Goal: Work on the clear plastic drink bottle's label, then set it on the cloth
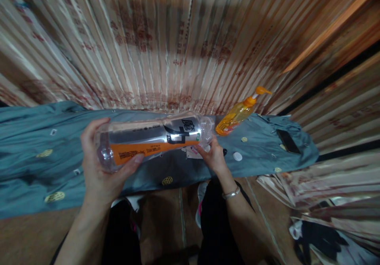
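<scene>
Clear plastic bottle (154, 138), held level in the air above a table draped in a blue-grey cloth (35, 170), near the table's front edge. The bottle's wall is transparent and ribbed at both ends. Its label carries an orange band with small dark print along the lower side, a silver-grey field above it, and large black characters towards the right end.

The left hand (99, 170) is wrapped round the base end, thumb laid across the orange band. The right hand (214, 158) is closed on the neck end from below, a silver bracelet (231, 194) on its wrist.

The right hand's fingers pass behind the bottle's shoulder, so the mouth and any cap are hidden. Whether the bottle holds liquid cannot be told.

On the cloth stand an orange pump bottle (237, 114), leaning in this view, a small white disc (237, 156) just right of the right hand, and a black phone (287, 141). The small print is blurred beyond reading. Printed sheets (314, 190) at lower right are smeared and cut by the frame.
</scene>
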Tool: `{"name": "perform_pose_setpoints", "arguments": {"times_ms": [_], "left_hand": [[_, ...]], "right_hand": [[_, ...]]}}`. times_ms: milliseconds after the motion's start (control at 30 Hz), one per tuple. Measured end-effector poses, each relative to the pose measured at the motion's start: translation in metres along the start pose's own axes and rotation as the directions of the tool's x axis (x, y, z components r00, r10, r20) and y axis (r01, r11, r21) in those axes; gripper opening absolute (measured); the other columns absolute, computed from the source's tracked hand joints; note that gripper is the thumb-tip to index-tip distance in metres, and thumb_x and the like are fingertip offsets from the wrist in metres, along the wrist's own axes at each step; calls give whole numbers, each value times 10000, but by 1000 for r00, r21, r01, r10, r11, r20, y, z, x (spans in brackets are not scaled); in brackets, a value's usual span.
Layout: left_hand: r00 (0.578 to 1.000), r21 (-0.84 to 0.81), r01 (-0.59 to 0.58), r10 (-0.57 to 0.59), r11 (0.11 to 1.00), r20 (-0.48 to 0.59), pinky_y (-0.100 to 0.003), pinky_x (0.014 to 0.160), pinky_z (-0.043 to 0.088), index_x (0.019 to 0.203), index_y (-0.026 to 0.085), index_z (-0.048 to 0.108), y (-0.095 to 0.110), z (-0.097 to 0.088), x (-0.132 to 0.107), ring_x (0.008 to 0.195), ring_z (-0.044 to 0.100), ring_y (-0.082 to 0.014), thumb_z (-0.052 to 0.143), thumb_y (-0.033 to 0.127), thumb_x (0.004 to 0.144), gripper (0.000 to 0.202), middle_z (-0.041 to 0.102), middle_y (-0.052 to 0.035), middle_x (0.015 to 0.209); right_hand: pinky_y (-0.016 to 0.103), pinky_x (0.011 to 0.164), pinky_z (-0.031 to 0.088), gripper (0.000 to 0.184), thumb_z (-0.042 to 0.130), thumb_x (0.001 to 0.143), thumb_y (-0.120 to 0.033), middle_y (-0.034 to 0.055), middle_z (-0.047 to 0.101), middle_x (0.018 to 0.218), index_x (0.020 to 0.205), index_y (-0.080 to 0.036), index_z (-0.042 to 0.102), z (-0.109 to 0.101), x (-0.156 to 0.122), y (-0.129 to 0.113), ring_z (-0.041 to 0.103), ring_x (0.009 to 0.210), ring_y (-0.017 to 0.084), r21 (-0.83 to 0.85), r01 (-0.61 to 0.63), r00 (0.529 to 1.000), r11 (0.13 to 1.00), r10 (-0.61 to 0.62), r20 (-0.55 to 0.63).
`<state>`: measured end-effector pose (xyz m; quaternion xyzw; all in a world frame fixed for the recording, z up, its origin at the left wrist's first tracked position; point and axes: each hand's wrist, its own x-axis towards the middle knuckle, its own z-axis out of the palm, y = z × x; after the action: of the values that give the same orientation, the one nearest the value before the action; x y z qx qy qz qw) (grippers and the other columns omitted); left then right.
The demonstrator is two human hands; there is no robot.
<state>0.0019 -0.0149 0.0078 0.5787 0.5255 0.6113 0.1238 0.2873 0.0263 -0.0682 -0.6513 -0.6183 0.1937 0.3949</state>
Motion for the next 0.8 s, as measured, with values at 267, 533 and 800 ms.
{"name": "perform_pose_setpoints", "arguments": {"times_ms": [267,533,800], "left_hand": [[1000,3,-20,20,1000,-2,-415,957,446,1334,336,496,-1,-1,0,1049,547,-215,856,415,500,912,555,-20,1204],[1000,6,-24,24,1000,0,-424,967,463,1328,334,494,2,1,0,1025,551,-206,854,421,508,900,547,-14,1187],[999,15,-33,33,999,-5,-390,924,449,1334,346,500,1,0,1,1039,553,-210,858,422,510,902,559,-13,1200]], "right_hand": [[372,695,538,516,695,745,-508,86,753,933,1141,-205,564,1,0,0,712,852,280,-18,3,1000,1000,-3,-6],[363,692,535,492,713,746,-464,85,755,907,1130,-199,555,1,0,1,712,840,278,-21,6,1000,1000,-6,-4],[354,672,524,499,711,745,-461,95,753,918,1129,-188,546,0,0,0,709,812,274,-20,-10,1000,1000,9,-8]]}}
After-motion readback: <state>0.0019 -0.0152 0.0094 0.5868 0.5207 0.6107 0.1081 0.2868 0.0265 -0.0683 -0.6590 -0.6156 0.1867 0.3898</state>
